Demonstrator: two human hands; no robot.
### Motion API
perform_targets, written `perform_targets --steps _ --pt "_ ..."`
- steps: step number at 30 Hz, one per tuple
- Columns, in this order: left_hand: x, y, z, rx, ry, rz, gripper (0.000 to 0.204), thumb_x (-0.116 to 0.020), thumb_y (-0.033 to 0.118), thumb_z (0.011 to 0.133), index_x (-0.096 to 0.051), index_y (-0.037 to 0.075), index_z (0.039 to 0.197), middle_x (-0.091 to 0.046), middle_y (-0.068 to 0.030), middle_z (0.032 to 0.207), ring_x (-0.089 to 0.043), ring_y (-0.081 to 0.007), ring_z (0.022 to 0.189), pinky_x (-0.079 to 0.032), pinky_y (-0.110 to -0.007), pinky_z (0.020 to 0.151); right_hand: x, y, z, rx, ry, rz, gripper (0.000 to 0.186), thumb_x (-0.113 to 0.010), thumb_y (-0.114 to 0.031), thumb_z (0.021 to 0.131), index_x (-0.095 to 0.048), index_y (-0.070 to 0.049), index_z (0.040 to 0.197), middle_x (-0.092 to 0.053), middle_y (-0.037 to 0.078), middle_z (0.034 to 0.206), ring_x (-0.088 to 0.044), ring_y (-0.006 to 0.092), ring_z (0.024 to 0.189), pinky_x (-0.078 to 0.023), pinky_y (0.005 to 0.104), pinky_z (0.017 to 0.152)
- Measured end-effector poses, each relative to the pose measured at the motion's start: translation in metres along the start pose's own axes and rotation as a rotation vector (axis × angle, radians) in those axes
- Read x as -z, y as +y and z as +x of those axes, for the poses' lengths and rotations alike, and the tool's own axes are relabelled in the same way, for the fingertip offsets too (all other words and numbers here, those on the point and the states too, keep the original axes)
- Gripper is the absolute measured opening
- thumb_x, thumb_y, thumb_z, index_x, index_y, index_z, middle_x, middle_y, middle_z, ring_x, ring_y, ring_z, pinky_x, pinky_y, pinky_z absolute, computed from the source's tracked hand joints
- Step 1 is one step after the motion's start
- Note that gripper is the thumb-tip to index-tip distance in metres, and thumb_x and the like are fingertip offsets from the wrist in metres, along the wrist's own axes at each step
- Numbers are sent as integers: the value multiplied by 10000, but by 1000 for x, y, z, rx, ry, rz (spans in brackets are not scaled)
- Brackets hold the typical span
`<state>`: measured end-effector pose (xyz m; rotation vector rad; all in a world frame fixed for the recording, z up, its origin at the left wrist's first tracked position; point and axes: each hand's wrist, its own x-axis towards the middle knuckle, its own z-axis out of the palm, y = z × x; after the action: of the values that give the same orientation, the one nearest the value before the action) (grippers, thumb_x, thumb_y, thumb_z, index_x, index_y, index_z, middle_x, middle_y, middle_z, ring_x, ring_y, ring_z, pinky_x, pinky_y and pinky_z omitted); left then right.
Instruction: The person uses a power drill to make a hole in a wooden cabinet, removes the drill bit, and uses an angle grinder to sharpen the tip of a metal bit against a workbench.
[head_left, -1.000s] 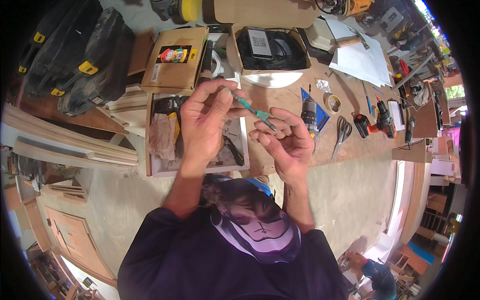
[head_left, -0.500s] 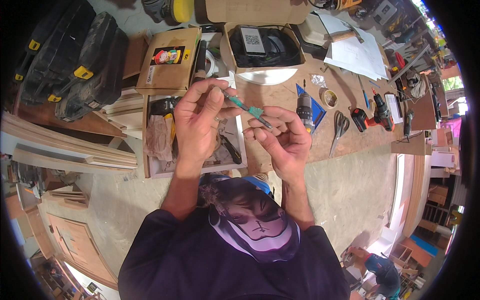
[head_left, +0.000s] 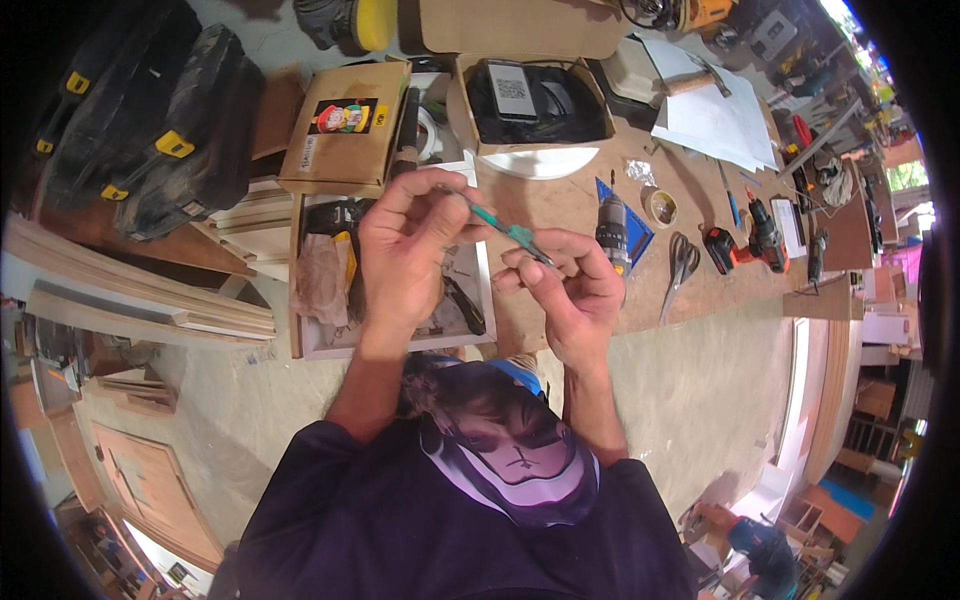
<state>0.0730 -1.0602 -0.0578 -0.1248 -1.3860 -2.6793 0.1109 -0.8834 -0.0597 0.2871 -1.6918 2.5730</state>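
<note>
Held between both hands above the front of the workbench is a thin dark rod with green wrapping (head_left: 519, 236) along its middle. It slants down to the right. My left hand (head_left: 402, 250) pinches its upper left end between thumb and fingers. At the lower right end, my right hand (head_left: 577, 290) closes thumb and fingertips on the rod. What the rod is exactly, I cannot make out. Below my left hand lies an open tray (head_left: 397, 345) with hand tools, a black bag and crumpled brown paper (head_left: 322, 278). A drill (head_left: 611, 230) lies just beyond my right hand.
Scissors (head_left: 680, 272), a tape roll (head_left: 660, 207), a blue triangular square (head_left: 637, 235) and an orange-black cordless drill (head_left: 755, 243) lie at right. Behind are a cardboard box (head_left: 340, 130) and an open box (head_left: 535, 145). Black tool cases (head_left: 185, 130) stand left; another person (head_left: 765, 555) works at lower right.
The rod has turned slightly in my fingers, and its green wrapping shows from another side. Both hands keep their grip. The whole view has shifted a little.
</note>
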Motion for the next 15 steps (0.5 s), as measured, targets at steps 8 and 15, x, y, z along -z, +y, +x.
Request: perform_targets --steps 8,15 --pt "-5 7 -1 -30 -31 54 235 -767 20 953 -682 -12 1170 -752 -127 1054 -743 -170 948 -661 -316 809 -2 0 -3 -19 44 -43 212 -678 16 1007 -624 72 1204 -763 204 1025 -778 260 851 -638 343 766" --pt "-6 7 -2 -40 -13 99 274 -794 98 946 -668 9 1172 -744 -108 1036 -734 -140 839 -627 -262 724 -1 3 -5 -29 25 -37 197 -663 11 1017 -620 49 1206 -761 208 1004 -778 268 835 -647 358 735"
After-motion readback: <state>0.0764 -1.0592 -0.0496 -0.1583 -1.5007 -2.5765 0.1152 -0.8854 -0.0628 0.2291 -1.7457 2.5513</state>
